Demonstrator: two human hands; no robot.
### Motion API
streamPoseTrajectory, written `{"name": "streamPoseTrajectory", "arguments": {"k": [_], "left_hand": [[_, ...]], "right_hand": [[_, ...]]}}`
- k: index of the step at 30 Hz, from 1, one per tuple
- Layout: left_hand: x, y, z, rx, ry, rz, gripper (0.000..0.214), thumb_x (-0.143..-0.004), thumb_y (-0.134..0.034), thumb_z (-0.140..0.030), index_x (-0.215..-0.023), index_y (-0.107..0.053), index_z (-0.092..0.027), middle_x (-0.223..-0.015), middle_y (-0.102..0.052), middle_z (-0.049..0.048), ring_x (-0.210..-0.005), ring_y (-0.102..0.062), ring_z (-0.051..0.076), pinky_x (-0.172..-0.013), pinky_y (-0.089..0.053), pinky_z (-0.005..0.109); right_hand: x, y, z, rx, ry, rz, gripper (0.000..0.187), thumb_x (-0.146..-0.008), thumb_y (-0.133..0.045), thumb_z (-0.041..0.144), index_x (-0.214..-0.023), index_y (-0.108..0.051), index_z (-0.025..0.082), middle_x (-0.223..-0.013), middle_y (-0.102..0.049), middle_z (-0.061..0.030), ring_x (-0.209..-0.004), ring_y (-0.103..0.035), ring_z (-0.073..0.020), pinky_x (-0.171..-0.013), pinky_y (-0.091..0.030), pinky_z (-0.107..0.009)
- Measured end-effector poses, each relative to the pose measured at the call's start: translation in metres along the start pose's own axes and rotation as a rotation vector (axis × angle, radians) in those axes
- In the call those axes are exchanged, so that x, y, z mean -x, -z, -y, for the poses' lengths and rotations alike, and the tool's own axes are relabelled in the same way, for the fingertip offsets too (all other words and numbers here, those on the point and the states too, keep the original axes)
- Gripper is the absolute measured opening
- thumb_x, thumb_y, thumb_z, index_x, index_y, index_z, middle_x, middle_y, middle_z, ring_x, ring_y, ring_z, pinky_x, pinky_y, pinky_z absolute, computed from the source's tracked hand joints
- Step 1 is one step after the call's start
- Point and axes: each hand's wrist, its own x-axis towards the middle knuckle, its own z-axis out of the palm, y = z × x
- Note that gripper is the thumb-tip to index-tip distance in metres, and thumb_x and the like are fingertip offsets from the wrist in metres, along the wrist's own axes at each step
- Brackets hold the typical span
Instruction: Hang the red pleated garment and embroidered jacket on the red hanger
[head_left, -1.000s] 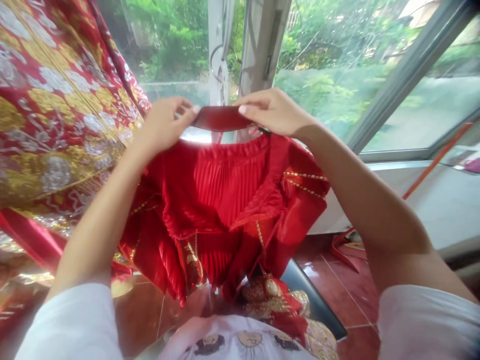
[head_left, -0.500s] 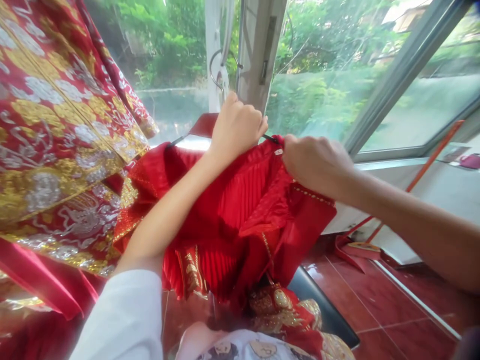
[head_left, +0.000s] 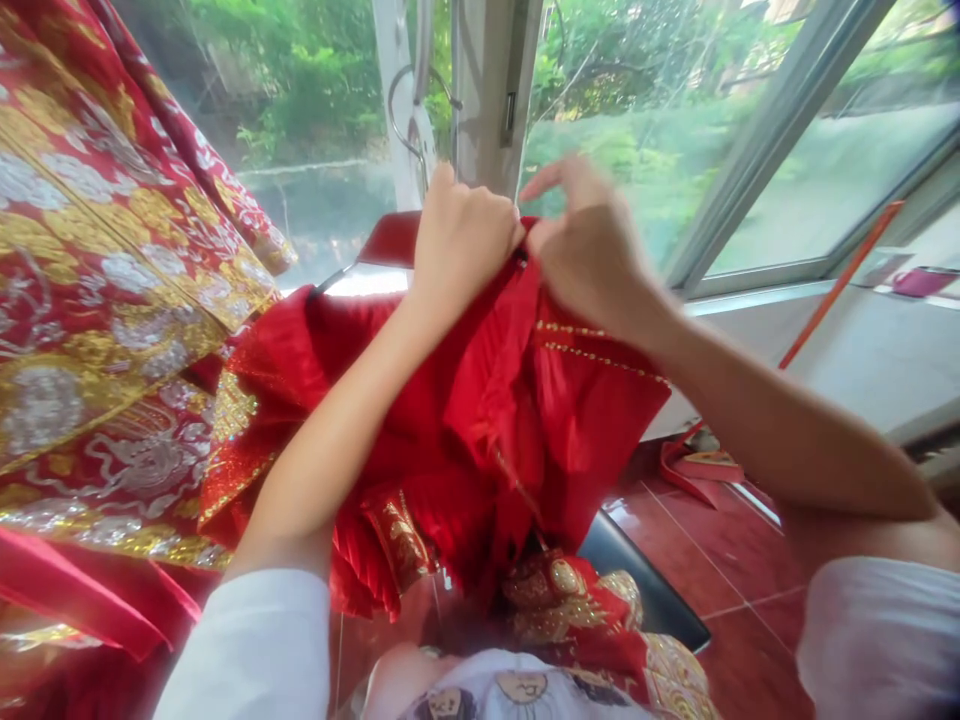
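Note:
A red pleated garment (head_left: 465, 420) with gold beaded trim hangs from a dark red hanger (head_left: 390, 240), whose metal hook (head_left: 409, 110) rises by the window frame. My left hand (head_left: 461, 235) is a closed fist gripping the garment's top edge at the hanger's right end. My right hand (head_left: 589, 250) pinches the red fabric right beside it, thumb and forefinger at the cloth, other fingers lifted and blurred. The two hands touch.
A large red and gold embroidered robe (head_left: 112, 290) hangs at the left. More embroidered cloth (head_left: 585, 610) lies on a dark seat (head_left: 645, 590) below. Red floor tiles (head_left: 720, 590), a white ledge (head_left: 847, 350) and an orange pole (head_left: 840, 285) are at the right; windows are ahead.
My left hand moved from the hanger's middle to its right end and closed into a fist. My right hand let go of the hanger and came in to pinch the fabric beside it.

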Motion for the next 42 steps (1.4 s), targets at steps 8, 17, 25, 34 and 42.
{"name": "streamPoseTrajectory", "arguments": {"k": [8,17,25,34,42], "left_hand": [[0.001,0.001,-0.001,0.039,0.040,0.031,0.050,-0.094,-0.027,-0.029,-0.081,-0.075,-0.022,-0.075,-0.071,0.0129,-0.071,-0.060,0.028,-0.092,-0.029,0.050],[-0.001,0.000,0.000,0.163,0.065,0.010,0.048,-0.088,-0.028,-0.030,-0.086,-0.076,-0.031,-0.062,-0.068,0.0072,-0.076,-0.059,0.032,-0.095,-0.029,0.055],[-0.004,0.001,0.000,0.206,0.059,-0.040,0.040,-0.087,-0.035,-0.031,-0.075,-0.073,-0.029,-0.064,-0.068,0.0098,-0.081,-0.062,0.030,-0.090,-0.033,0.053],[-0.002,0.011,-0.002,0.033,0.012,0.083,0.044,-0.092,-0.033,-0.035,-0.077,-0.072,-0.023,-0.076,-0.070,0.0113,-0.076,-0.062,0.029,-0.094,-0.035,0.054],[0.043,0.074,0.060,0.360,0.002,0.004,0.040,-0.092,-0.044,-0.034,-0.127,-0.055,-0.018,-0.131,-0.055,0.0072,-0.124,-0.047,0.027,-0.108,-0.034,0.047]], "right_hand": [[0.073,0.020,-0.052,0.104,0.185,0.002,0.052,-0.089,-0.042,0.026,-0.141,-0.036,0.024,-0.095,-0.064,-0.0070,-0.078,-0.062,-0.0195,-0.077,-0.051,-0.036],[0.099,0.028,-0.113,0.479,0.012,0.108,0.071,-0.081,-0.043,0.017,-0.150,-0.032,0.022,-0.134,-0.055,-0.0140,-0.114,-0.059,-0.0321,-0.089,-0.049,-0.048],[0.103,0.075,-0.078,0.438,0.054,-0.249,0.050,-0.075,-0.040,0.014,-0.115,-0.069,0.019,-0.100,-0.073,-0.0066,-0.086,-0.069,-0.0227,-0.077,-0.050,-0.031],[0.129,0.052,-0.036,0.712,-0.023,0.363,0.052,-0.088,-0.050,0.043,-0.136,-0.053,0.023,-0.075,-0.070,-0.0100,-0.061,-0.064,-0.0276,-0.054,-0.044,-0.034],[0.093,0.061,-0.081,0.250,0.023,-0.100,0.059,-0.084,-0.059,0.036,-0.139,-0.048,0.018,-0.124,-0.063,-0.0125,-0.105,-0.063,-0.0219,-0.082,-0.053,-0.032]]}}
